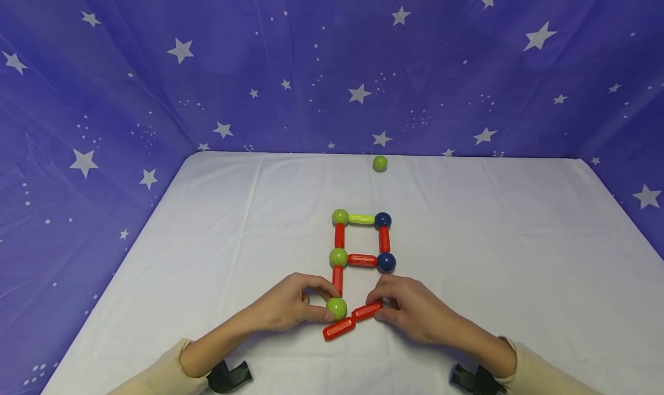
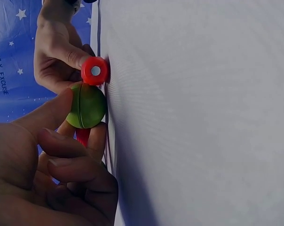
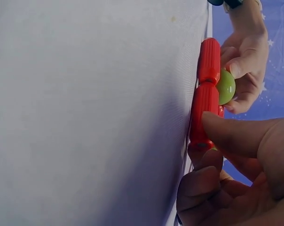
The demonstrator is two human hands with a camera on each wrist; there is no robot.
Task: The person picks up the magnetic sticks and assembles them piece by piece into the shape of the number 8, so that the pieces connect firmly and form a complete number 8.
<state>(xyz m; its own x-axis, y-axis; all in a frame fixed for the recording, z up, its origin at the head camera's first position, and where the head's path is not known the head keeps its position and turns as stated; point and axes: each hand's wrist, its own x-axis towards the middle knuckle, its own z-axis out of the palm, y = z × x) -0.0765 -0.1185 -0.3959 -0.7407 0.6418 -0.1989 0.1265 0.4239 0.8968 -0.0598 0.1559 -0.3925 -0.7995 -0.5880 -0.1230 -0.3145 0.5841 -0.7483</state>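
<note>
My left hand pinches a green ball between thumb and fingers. That ball sits at the near end of a red rod, which runs up to another green ball. My right hand pinches the right end of a red rod. A second red rod touches its left end, and the two form a slanting line just below the held ball. In the right wrist view both rods lie end to end, the nearer one under my thumb.
Beyond my hands lies a square of rods: a green ball, a lime rod, two dark blue balls and red rods. A loose green ball rests near the far edge of the white table. Starry blue cloth hangs around it.
</note>
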